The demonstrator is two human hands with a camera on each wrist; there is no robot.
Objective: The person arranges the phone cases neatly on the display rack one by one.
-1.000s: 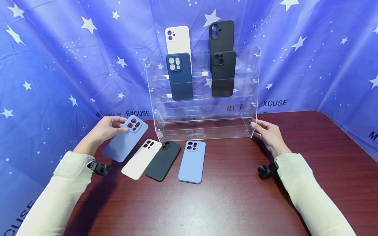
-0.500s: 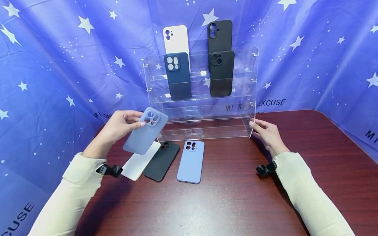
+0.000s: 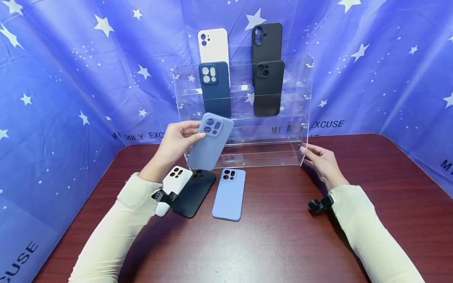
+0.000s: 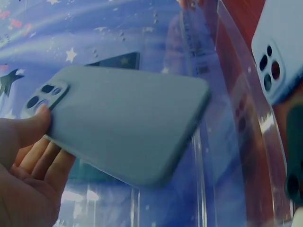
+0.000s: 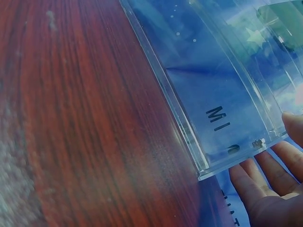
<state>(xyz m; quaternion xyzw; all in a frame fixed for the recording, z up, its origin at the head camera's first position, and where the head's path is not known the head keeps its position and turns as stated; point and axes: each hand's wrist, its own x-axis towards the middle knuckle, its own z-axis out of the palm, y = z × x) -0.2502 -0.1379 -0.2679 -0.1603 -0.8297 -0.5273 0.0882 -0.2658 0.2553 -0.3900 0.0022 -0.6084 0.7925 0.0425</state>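
Head: left hand [image 3: 174, 142] pinches light-blue case [image 3: 209, 148]; right hand [image 3: 323, 163] grips rack [image 3: 270, 159].

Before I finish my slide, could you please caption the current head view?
Left hand holds a light-blue phone case in front of a clear rack; right hand grips its side edge.

Behind the left hand [image 3: 174, 142] and right hand [image 3: 323, 162] I see a rippled blue curtain [image 3: 155, 35] with white stars [image 3: 104, 25], black lettering [image 3: 327, 124] low beyond the right; below both spreads a reddish wood-grained table [image 3: 283, 220], pale glare [image 3: 230, 264] in front.
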